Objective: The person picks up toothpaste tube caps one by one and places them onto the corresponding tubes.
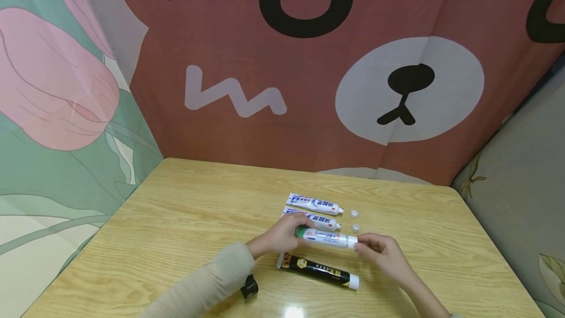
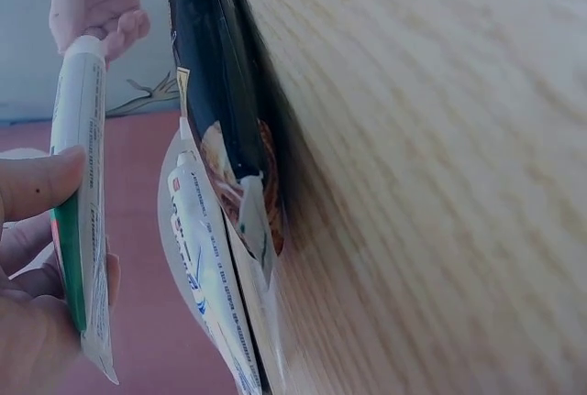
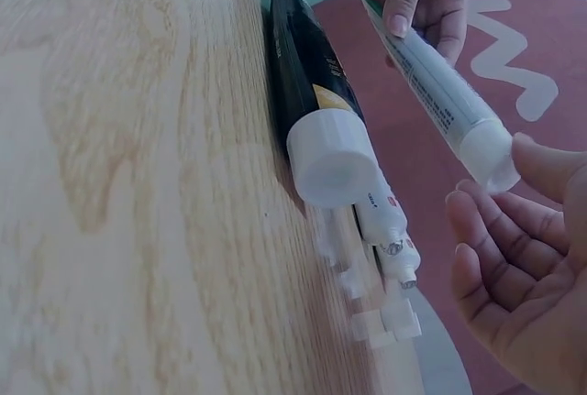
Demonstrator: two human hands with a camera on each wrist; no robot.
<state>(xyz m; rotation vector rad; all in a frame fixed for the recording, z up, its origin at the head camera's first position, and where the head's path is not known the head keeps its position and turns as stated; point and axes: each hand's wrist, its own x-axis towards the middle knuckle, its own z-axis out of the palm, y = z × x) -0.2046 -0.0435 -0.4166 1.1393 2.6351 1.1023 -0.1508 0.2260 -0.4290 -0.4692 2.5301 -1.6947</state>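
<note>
Pointing its cap (image 1: 352, 242) at the right hand (image 1: 385, 254), the green-ended tube (image 1: 326, 237) stretches lengthwise from the left hand (image 1: 281, 234), whose fingers grip it; whether right fingers pinch is unclear.

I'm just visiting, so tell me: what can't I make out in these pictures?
Head view: part of the nearer uncapped white tube, behind the left hand.
Head view: the fine print on the black tube, too small to read.
Head view: what the small black object is; the sleeve partly covers it.
Left wrist view: the black tube's capped end, cut off by the top edge.
</note>
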